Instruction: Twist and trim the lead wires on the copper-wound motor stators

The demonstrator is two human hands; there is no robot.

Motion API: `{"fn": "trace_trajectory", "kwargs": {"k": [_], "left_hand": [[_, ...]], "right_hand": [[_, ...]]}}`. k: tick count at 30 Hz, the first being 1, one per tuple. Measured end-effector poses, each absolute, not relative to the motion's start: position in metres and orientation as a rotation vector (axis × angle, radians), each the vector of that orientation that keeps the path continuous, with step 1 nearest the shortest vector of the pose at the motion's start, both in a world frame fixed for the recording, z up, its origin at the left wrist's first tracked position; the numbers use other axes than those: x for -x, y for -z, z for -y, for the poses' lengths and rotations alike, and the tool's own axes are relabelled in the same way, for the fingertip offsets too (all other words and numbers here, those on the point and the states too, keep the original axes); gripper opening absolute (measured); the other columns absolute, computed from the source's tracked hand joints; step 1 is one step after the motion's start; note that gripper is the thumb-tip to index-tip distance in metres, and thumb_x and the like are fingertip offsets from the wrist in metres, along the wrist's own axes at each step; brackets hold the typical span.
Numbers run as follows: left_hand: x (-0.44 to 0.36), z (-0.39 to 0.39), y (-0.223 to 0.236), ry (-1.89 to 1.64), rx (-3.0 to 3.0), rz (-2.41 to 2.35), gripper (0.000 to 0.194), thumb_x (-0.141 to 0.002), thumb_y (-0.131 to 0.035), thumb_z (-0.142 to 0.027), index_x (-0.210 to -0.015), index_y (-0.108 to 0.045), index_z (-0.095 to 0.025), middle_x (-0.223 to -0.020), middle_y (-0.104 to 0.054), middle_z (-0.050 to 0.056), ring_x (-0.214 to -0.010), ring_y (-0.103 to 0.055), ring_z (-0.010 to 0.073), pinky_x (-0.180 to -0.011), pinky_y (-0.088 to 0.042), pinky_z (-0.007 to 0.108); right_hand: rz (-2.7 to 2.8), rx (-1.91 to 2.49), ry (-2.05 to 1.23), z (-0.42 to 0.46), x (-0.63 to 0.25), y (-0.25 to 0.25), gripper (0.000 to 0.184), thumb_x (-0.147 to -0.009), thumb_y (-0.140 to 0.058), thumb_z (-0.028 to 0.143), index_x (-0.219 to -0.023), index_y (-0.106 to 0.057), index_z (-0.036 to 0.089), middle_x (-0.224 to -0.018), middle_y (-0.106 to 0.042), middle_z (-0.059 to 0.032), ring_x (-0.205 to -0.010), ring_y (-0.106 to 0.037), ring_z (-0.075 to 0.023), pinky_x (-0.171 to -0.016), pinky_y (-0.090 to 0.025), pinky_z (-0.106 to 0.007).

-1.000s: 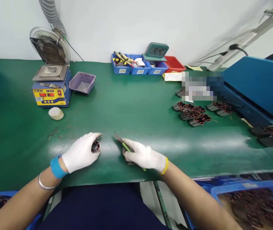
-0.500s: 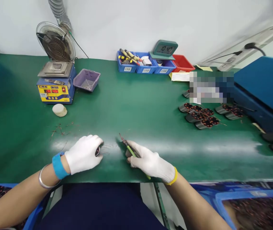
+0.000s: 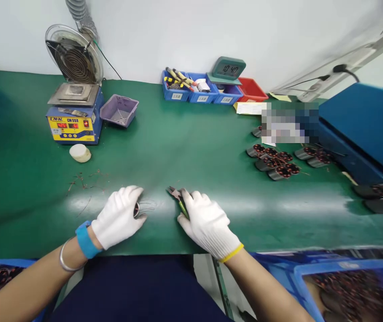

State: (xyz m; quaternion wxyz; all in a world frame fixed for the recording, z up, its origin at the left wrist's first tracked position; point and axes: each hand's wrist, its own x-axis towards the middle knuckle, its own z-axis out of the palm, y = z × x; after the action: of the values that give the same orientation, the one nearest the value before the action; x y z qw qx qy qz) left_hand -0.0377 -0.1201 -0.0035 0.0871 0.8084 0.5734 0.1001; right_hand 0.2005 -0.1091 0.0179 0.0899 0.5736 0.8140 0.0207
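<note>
My left hand [image 3: 119,218], in a white glove, is closed round a small motor stator [image 3: 136,209]; most of it is hidden by the palm and fingers. Thin wires [image 3: 147,205] stick out of it to the right. Across a short gap, my gloved right hand [image 3: 206,220] grips green-handled wire cutters [image 3: 175,194], palm down over the handles. The cutters' jaws point up and left, apart from the stator and its wires. Wire scraps [image 3: 83,181] lie on the green mat beyond my left hand.
A solder pot [image 3: 74,114] with a fume hood stands back left, near a purple tray [image 3: 119,109] and a white round block [image 3: 80,153]. Several stators [image 3: 274,162] sit at right beside a blue machine [image 3: 366,129]. Small bins [image 3: 202,97] line the wall. A crate of stators [image 3: 349,268] is below right.
The stator in my left hand has turned, so its wires now point right. My right hand has rolled palm down over the cutters. The camera view has shifted slightly.
</note>
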Motion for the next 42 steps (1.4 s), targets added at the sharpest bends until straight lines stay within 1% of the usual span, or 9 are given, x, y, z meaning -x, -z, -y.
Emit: {"fn": "trace_trajectory", "kwargs": {"k": [3, 7, 13, 19, 22, 28, 33, 37, 42], "left_hand": [[0.042, 0.124, 0.005, -0.355, -2.347, -1.770, 0.055, -0.075, -0.063, -0.030, -0.124, -0.046, -0.013, -0.120, -0.056, 0.015, -0.108, -0.055, 0.0303, -0.090, -0.045, 0.041], [0.041, 0.122, 0.003, -0.274, -2.275, -1.754, 0.028, -0.079, -0.055, -0.024, -0.105, -0.054, -0.015, -0.098, -0.061, 0.010, -0.089, -0.059, 0.0258, -0.079, -0.047, 0.037], [0.039, 0.119, 0.008, -0.140, -2.351, -1.733, 0.008, -0.082, -0.048, -0.021, -0.087, -0.053, -0.017, -0.086, -0.056, 0.008, -0.081, -0.054, 0.0257, -0.073, -0.044, 0.038], [0.040, 0.122, 0.014, -0.159, -2.362, -1.737, 0.012, -0.082, -0.049, -0.022, -0.092, -0.054, -0.017, -0.090, -0.056, 0.009, -0.086, -0.053, 0.0263, -0.074, -0.043, 0.037], [0.040, 0.122, 0.015, -0.156, -2.379, -1.756, 0.012, -0.082, -0.049, -0.022, -0.091, -0.053, -0.017, -0.089, -0.055, 0.009, -0.084, -0.052, 0.0266, -0.072, -0.042, 0.038], [0.039, 0.122, 0.016, -0.155, -2.429, -1.730, 0.010, -0.082, -0.047, -0.021, -0.089, -0.054, -0.017, -0.088, -0.055, 0.009, -0.083, -0.053, 0.0264, -0.072, -0.042, 0.038], [0.038, 0.122, 0.013, -0.169, -2.410, -1.718, 0.013, -0.080, -0.048, -0.017, -0.090, -0.055, -0.016, -0.088, -0.056, 0.009, -0.084, -0.054, 0.0260, -0.075, -0.043, 0.038], [0.038, 0.123, 0.014, -0.176, -2.424, -1.755, 0.012, -0.083, -0.046, -0.020, -0.090, -0.054, -0.016, -0.087, -0.055, 0.009, -0.083, -0.054, 0.0267, -0.074, -0.044, 0.039], [0.037, 0.124, 0.013, -0.151, -2.443, -1.744, 0.011, -0.081, -0.046, -0.018, -0.088, -0.054, -0.016, -0.086, -0.055, 0.009, -0.081, -0.053, 0.0263, -0.071, -0.043, 0.038]], "right_hand": [[-2.692, -1.521, -0.109, 0.105, -0.190, -0.023, 0.050, -0.082, -0.060, 0.038, -0.124, -0.056, 0.011, -0.105, -0.061, -0.0146, -0.100, -0.054, -0.0303, -0.097, -0.036, -0.049], [-3.037, -1.055, -0.157, 0.101, -0.147, -0.018, 0.019, -0.088, -0.051, 0.020, -0.096, -0.068, 0.019, -0.083, -0.065, -0.0058, -0.084, -0.056, -0.0225, -0.108, -0.024, -0.056], [-3.128, -0.785, -0.211, 0.077, -0.141, -0.019, 0.031, -0.086, -0.045, 0.010, -0.073, -0.068, 0.026, -0.065, -0.057, -0.0002, -0.071, -0.052, -0.0199, -0.114, -0.015, -0.056], [-3.055, -1.078, 0.084, 0.063, -0.176, -0.043, 0.017, -0.085, -0.057, 0.031, -0.087, -0.070, 0.022, -0.085, -0.065, -0.0055, -0.090, -0.056, -0.0237, -0.108, -0.030, -0.050], [-3.058, -0.971, 0.162, 0.072, -0.154, -0.031, 0.034, -0.081, -0.061, 0.048, -0.094, -0.070, 0.018, -0.092, -0.065, -0.0090, -0.097, -0.055, -0.0279, -0.110, -0.023, -0.056], [-3.086, -0.884, 0.590, 0.065, -0.144, -0.015, 0.015, -0.085, -0.056, 0.025, -0.083, -0.069, 0.017, -0.088, -0.065, -0.0063, -0.097, -0.056, -0.0225, -0.112, -0.019, -0.051], [-2.763, -1.364, 1.155, 0.048, -0.169, -0.036, 0.018, -0.086, -0.049, 0.023, -0.082, -0.066, 0.018, -0.093, -0.067, -0.0054, -0.092, -0.060, -0.0190, -0.083, -0.045, -0.033], [-2.498, -1.427, 1.189, 0.053, -0.150, -0.036, 0.031, -0.088, -0.050, 0.045, -0.100, -0.066, 0.021, -0.097, -0.068, -0.0048, -0.084, -0.060, -0.0186, -0.072, -0.043, -0.029], [-2.325, -1.298, 1.454, 0.052, -0.143, -0.020, 0.023, -0.087, -0.048, 0.035, -0.079, -0.062, 0.019, -0.069, -0.064, 0.0016, -0.058, -0.054, -0.0102, -0.058, -0.038, -0.022]]}}
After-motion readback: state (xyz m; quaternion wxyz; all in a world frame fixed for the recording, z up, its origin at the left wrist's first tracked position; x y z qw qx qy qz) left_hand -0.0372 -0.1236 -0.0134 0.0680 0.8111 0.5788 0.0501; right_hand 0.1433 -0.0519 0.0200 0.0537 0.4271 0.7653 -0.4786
